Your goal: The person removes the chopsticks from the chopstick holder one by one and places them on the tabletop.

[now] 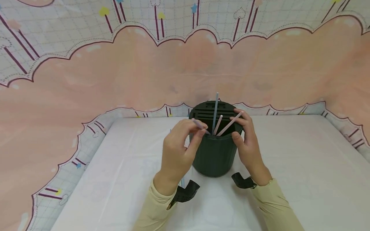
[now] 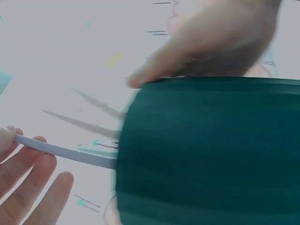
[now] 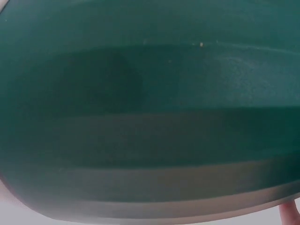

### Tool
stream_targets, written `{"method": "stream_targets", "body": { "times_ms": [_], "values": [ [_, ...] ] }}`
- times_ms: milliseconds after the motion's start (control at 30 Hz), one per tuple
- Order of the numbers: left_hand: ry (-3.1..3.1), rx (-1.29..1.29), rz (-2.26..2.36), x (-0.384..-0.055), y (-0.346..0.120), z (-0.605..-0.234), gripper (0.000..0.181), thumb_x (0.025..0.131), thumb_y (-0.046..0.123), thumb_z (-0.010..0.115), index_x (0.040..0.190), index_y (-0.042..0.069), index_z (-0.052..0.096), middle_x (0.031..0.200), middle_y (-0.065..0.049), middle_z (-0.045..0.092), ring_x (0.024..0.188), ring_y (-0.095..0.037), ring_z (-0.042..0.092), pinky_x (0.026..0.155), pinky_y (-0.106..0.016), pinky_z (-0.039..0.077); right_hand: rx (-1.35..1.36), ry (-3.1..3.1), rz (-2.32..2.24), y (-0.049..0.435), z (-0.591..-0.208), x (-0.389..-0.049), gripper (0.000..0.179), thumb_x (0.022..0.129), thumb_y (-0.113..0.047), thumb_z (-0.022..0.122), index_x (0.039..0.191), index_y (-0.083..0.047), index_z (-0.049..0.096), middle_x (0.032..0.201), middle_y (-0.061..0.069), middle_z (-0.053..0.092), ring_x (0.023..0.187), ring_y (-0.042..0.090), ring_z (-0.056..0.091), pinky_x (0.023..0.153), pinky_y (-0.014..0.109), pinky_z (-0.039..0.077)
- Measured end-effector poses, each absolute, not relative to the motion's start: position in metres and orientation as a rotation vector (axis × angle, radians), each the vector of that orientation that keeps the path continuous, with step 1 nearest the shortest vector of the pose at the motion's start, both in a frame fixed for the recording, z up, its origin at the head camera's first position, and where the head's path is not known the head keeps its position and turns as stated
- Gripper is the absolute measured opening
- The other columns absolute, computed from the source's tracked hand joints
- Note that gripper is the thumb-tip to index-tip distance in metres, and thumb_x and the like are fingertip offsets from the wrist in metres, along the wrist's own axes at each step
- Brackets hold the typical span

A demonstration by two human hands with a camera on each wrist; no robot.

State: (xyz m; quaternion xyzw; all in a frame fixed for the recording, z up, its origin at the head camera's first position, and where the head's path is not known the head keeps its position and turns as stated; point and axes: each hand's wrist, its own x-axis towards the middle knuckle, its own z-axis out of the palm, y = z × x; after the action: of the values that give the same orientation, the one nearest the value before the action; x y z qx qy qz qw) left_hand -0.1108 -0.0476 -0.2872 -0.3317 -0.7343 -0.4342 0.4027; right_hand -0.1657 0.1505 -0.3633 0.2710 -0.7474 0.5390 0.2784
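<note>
A dark green bucket (image 1: pixel 215 157) with a slatted, partly covered top stands upright on the white table. My left hand (image 1: pixel 180 149) pinches a pale purple straw (image 1: pixel 198 123) between thumb and fingers at the bucket's near left rim. In the left wrist view, this straw (image 2: pixel 70 153) reaches from the fingertips to the bucket's mouth. Three more straws lean in the opening: one blue (image 1: pixel 215 112), a short pink one (image 1: pixel 218 124) and a longer pink one (image 1: pixel 229 124). My right hand (image 1: pixel 250 149) grips the bucket's right rim, thumb in front. The bucket's wall (image 3: pixel 150 136) fills the right wrist view.
The white tabletop (image 1: pixel 138 166) spreads to both sides of the bucket. Thin pale blue lines (image 1: pixel 182 182) show behind my left wrist, mostly hidden. A patterned cloth backdrop (image 1: pixel 144 73) rises behind the table. Black wrist mounts (image 1: pixel 186 192) jut inward from both sleeves.
</note>
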Motion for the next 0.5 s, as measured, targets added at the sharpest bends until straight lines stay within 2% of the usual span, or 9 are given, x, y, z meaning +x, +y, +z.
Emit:
{"method": "stream_targets", "body": {
  "times_ms": [67,167,300,500],
  "values": [
    [-1.794,-0.828,-1.152,-0.107,-0.052,-0.281,0.013,0.089,0.013,0.055,0.091,0.000,0.057,0.091,-0.006,0.062,0.087,-0.015,0.059,0.076,-0.026,0.049,0.727,-2.007,1.452,0.151,-0.362,-0.166,0.055,0.088,-0.052,0.043,0.122,-0.009,0.047,0.139,0.002,0.031,0.131,0.023,0.022,0.103,0.045,0.020],
    [-1.702,-0.789,-1.260,-0.103,-0.060,-0.272,0.018,0.090,0.013,0.054,0.092,-0.005,0.055,0.090,-0.010,0.062,0.087,-0.018,0.060,0.076,-0.032,0.050,0.727,-2.005,1.467,0.148,-0.352,-0.160,0.059,0.088,-0.051,0.042,0.120,-0.001,0.046,0.138,0.010,0.031,0.131,0.025,0.022,0.103,0.045,0.019],
    [-1.554,-0.726,-1.533,-0.097,-0.071,-0.262,0.019,0.090,0.004,0.050,0.096,-0.014,0.049,0.090,-0.017,0.059,0.083,-0.026,0.059,0.072,-0.039,0.050,0.737,-2.000,1.482,0.143,-0.338,-0.152,0.064,0.089,-0.050,0.041,0.116,0.008,0.043,0.135,0.022,0.030,0.130,0.029,0.020,0.103,0.046,0.017],
    [-1.334,-0.597,-1.747,-0.091,-0.082,-0.250,0.014,0.089,-0.003,0.047,0.096,-0.015,0.048,0.084,-0.021,0.055,0.073,-0.032,0.058,0.068,-0.042,0.051,0.752,-1.990,1.495,0.147,-0.347,-0.162,0.059,0.090,-0.048,0.043,0.117,0.004,0.044,0.137,0.015,0.031,0.131,0.027,0.020,0.104,0.046,0.016]
  ]
}}
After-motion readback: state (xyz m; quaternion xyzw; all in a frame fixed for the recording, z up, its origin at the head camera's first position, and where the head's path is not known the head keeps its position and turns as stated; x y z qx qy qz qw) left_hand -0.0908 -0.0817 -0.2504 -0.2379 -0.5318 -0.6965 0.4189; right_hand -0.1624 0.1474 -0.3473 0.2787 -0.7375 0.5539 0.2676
